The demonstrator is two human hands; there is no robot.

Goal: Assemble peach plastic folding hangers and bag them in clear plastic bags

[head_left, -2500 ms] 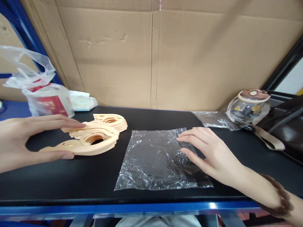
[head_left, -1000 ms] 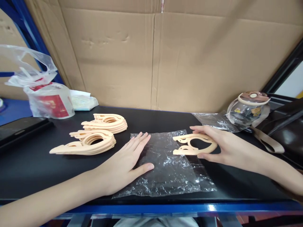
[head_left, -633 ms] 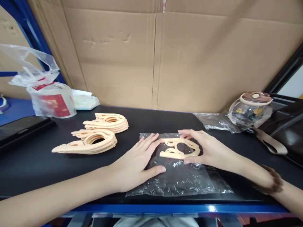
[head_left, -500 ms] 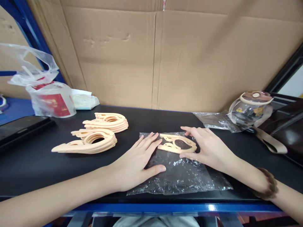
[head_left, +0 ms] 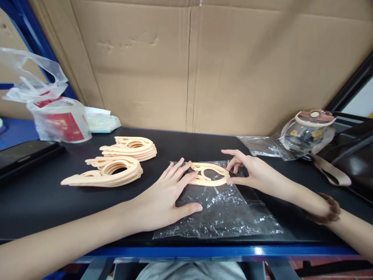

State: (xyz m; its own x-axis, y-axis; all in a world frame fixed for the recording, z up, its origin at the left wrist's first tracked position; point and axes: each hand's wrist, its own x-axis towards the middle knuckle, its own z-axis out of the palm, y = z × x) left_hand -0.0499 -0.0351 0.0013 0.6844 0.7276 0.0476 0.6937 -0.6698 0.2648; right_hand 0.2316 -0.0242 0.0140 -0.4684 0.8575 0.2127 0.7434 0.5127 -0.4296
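We take the flat peach-coloured plastic cutout (head_left: 207,175) first; it lies near the middle of the black table surface (head_left: 43,202), on the far edge of the clear crinkled plastic bag (head_left: 224,212); whether it sits on top of the film or just inside the bag's mouth we cannot tell. Its long axis runs left to right, roughly parallel to the front edge of the surface, so each end points at one hand. The right hand (head_left: 250,177) is at the right end, coming in from the right edge; its thumb and curled fingers close narrowly on that end, the forefinger stretched out above it. The left hand (head_left: 166,198) lies flat with its fingers spread wide, palm down on the bag's left edge, its fingertips (head_left: 186,175) touching the left end of the cutout; it holds nothing; both hands are about equally near.

Toward the left of the surface we see two stacks of like peach cutouts, the nearer stack (head_left: 110,175) and the farther stack (head_left: 132,147), well apart from the bag. At the far left corner stands a white plastic bag with a red label (head_left: 61,124); by the left edge lies a dark flat device (head_left: 23,153). At the far right sit a small clear bag (head_left: 262,146) and a clear jar with a pink lid (head_left: 309,130); a cardboard wall (head_left: 189,66) backs the far edge.
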